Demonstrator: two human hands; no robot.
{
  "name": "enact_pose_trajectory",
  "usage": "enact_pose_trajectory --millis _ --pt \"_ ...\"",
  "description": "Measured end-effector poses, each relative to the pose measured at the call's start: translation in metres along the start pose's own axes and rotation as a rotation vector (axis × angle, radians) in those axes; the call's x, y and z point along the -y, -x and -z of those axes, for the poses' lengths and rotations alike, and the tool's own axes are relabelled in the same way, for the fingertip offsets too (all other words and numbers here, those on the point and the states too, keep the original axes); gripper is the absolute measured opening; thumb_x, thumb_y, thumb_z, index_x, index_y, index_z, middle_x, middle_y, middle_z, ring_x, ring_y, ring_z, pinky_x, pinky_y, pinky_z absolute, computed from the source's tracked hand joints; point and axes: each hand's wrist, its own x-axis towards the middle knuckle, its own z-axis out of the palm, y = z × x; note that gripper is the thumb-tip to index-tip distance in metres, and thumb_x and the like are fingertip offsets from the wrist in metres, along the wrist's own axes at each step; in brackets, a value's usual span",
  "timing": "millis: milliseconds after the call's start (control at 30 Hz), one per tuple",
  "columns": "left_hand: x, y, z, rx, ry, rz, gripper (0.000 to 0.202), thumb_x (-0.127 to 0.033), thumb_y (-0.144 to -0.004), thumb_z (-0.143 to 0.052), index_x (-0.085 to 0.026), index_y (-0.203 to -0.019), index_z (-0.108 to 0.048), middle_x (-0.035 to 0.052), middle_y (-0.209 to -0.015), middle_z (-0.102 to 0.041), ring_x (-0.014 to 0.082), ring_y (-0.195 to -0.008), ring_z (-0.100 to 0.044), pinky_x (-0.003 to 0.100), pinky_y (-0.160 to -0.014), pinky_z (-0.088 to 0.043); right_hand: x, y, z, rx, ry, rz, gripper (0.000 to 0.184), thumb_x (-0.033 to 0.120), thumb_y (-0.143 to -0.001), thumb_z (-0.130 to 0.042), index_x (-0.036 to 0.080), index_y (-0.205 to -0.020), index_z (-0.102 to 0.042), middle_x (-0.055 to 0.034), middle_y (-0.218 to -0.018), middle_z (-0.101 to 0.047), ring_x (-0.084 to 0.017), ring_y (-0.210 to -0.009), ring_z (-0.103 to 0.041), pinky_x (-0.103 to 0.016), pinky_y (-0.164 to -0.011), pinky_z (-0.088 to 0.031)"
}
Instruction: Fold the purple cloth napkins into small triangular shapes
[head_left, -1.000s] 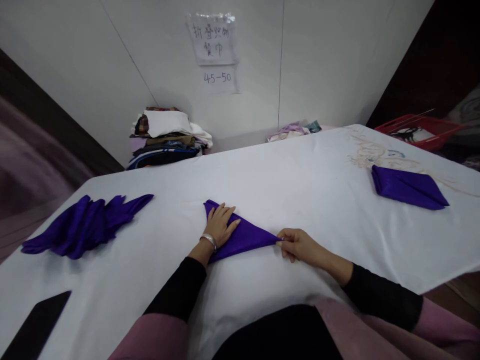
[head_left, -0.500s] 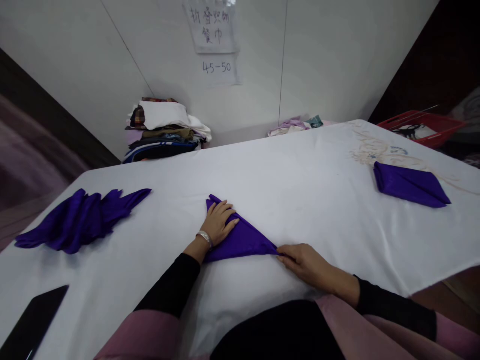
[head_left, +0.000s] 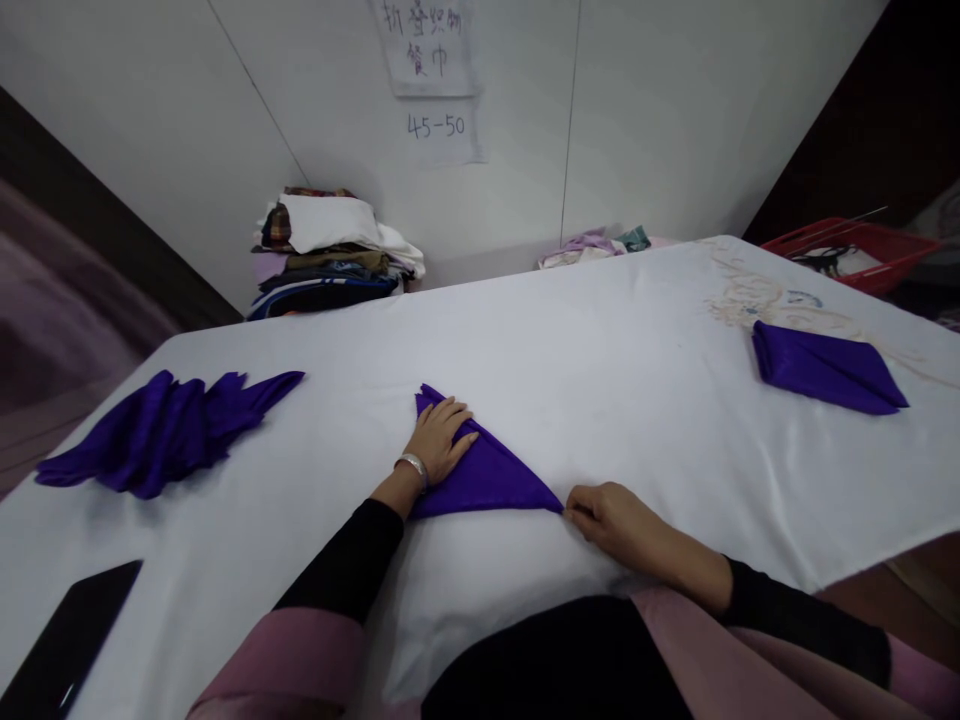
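Note:
A purple cloth napkin [head_left: 491, 478], folded into a triangle, lies on the white tablecloth [head_left: 615, 370] in front of me. My left hand [head_left: 441, 440] rests flat on its left part, fingers stretched out, covering some of the folds. At the napkin's right-hand point, my right hand [head_left: 611, 520] pinches the tip between thumb and fingers. Farther right lies another purple napkin [head_left: 829, 370], folded into a neat packet. To the left a third purple cloth [head_left: 176, 435] sits loosely crumpled.
A black phone-like slab [head_left: 71, 640] lies at the near left. Behind the table's far edge are a stack of folded clothes [head_left: 330, 250] and a smaller cloth heap [head_left: 589, 248]. A red basket [head_left: 870, 255] stands at the far right. Handwritten paper [head_left: 427, 60] hangs on the wall.
My right hand has shifted slightly right at the napkin's tip, and that corner looks straighter and flatter. My left hand stays on the napkin. The view has tilted slightly.

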Motion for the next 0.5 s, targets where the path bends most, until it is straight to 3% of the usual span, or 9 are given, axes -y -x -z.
enact_pose_trajectory --millis 167,367,500 --pt "0.0 0.0 0.0 -0.003 0.005 0.002 0.04 -0.042 -0.088 -0.041 -0.019 -0.117 -0.054 0.0089 -0.127 -0.053 0.0263 -0.127 -0.035 0.049 -0.106 -0.025 -0.006 0.004 0.003 0.002 -0.147 -0.028 0.016 0.023 -0.083 -0.046 0.02 -0.077 -0.06 0.0015 -0.063 -0.059 -0.01 -0.055 -0.046 -0.022 -0.051 -0.032" --pt "-0.001 -0.001 0.0 -0.002 0.01 -0.003 0.04 -0.042 -0.088 -0.04 -0.019 -0.117 -0.054 0.0091 -0.127 -0.053 0.0267 -0.127 -0.036 0.05 -0.105 -0.026 -0.004 0.006 0.001 0.003 -0.302 -0.049 0.019 0.029 -0.084 -0.048 0.021 -0.098 -0.058 0.0011 -0.069 -0.061 -0.011 -0.057 -0.05 -0.022 -0.053 -0.036" --pt "0.0 0.0 0.0 -0.007 0.012 -0.003 0.04 -0.042 -0.088 -0.04 -0.018 -0.117 -0.054 0.0101 -0.127 -0.053 0.0273 -0.127 -0.036 0.05 -0.105 -0.027 0.003 0.0 -0.002 0.028 -0.215 -0.019 0.013 0.025 -0.082 -0.048 0.021 -0.086 -0.06 0.0023 -0.063 -0.059 -0.01 -0.054 -0.048 -0.022 -0.051 -0.033"
